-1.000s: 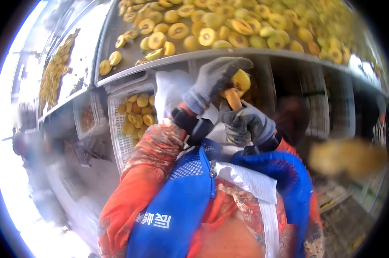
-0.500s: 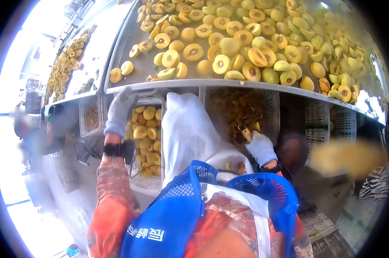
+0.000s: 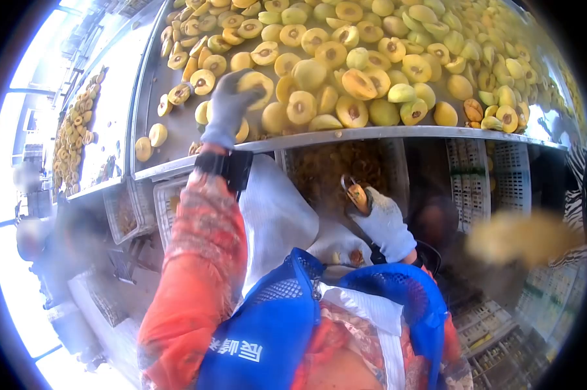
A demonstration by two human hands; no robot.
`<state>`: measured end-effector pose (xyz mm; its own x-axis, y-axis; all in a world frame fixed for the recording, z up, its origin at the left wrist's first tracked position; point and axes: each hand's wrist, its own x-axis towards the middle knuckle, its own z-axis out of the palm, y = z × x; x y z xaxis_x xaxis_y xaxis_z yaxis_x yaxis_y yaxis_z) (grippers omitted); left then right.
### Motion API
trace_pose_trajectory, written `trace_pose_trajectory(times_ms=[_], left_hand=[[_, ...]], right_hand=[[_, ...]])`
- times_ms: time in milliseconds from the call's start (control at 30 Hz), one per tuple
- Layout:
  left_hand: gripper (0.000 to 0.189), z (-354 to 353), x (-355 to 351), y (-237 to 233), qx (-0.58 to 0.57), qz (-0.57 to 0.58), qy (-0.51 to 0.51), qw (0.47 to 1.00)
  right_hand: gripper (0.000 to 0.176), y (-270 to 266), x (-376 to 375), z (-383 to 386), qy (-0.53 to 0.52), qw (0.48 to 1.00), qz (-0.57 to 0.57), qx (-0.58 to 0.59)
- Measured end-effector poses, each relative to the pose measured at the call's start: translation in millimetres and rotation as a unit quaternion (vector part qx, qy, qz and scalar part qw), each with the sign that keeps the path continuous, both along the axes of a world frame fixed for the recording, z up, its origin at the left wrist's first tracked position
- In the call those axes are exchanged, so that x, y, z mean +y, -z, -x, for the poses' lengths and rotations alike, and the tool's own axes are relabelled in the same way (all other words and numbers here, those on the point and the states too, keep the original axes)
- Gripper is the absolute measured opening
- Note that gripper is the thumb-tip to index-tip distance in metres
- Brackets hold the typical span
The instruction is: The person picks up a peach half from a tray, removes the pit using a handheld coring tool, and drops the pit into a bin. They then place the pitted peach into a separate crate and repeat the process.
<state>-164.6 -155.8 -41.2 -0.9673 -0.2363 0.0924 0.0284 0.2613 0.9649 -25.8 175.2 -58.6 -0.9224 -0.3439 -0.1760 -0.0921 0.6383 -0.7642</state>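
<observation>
My left hand (image 3: 231, 107), in a grey glove, reaches over the metal table's edge (image 3: 293, 141) with its fingers closed on a halved yellow fruit (image 3: 255, 90). Many other fruit halves (image 3: 301, 106), several with brown pits showing, surround it. Lower down at the right, my right hand (image 3: 382, 224), in a pale glove, is wrapped round a small tool with a wooden-coloured handle (image 3: 357, 197) and a curved metal end. The tool points up over a crate of brownish scraps (image 3: 335, 166) below the table edge.
A white cloth (image 3: 277, 208) covers my lap. White perforated crates (image 3: 469, 185) stand under the table at the right, and another crate (image 3: 126, 211) at the left. A second table with fruit (image 3: 76, 123) is at the far left, near a blurred person (image 3: 33, 240).
My left hand has moved from the crate by the table edge up onto the table and taken hold of a fruit half. My right hand has shifted slightly left, its tool now more visible.
</observation>
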Motion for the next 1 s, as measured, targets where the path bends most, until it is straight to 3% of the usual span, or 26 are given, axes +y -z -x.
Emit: trace_pose_trajectory(times_ms=[33,100,167,200,300,367,467,600,800,833,900,1000], left_hand=[[0.043,-25.1,8.7,-26.7,-0.029,-0.194,-0.026,0.98],[0.044,-59.7,6.7,-28.0,-0.038,-0.43,0.056,0.9],[0.053,-87.9,27.5,-34.3,-0.085,-0.509,0.066,0.854],[0.053,-92.5,32.7,-19.5,-0.009,-0.283,0.056,0.957],[0.043,-117.7,72.2,-21.5,0.124,-0.176,0.102,0.971],[0.033,-131.2,87.1,-51.1,0.164,0.143,0.059,0.974],[0.03,-135.6,100.9,-50.9,0.158,0.044,0.02,0.986],[0.03,-144.3,119.8,-62.0,0.137,0.046,-0.021,0.989],[0.027,-154.5,131.6,-74.1,0.005,-0.085,-0.032,0.996],[0.027,-157.0,136.4,-81.4,0.003,-0.086,-0.042,0.995],[0.026,-159.2,142.6,-83.2,0.001,-0.107,-0.044,0.993],[0.026,-158.4,142.7,-75.4,-0.027,-0.145,-0.003,0.989]], right_hand=[[0.036,-3.3,-6.1,1.8,-0.014,1.0,0.016,0.015],[0.038,-22.3,-26.1,12.6,-0.054,0.995,0.024,0.081],[0.039,-31.2,-46.4,18.6,-0.067,0.989,0.01,0.135],[0.039,-40.1,-56.1,22.7,-0.069,0.989,-0.006,0.133],[0.036,-56.2,-73.0,25.1,-0.061,0.988,-0.047,0.133],[0.034,-57.2,-74.3,21.2,-0.044,0.987,-0.053,0.148],[0.03,-60.5,-72.1,9.6,-0.018,0.993,-0.043,0.106],[0.026,-52.6,-72.8,-8.8,0.016,0.998,0.004,0.064],[0.028,-31.8,-59.9,-15.0,-0.046,0.986,0.153,0.042],[0.024,-41.5,-58.4,-15.8,-0.052,0.975,0.199,-0.087],[0.016,-82.5,-54.3,-19.1,-0.062,0.896,0.279,-0.339],[0.011,-89.4,-48.3,-21.4,-0.055,0.845,0.34,-0.408]])
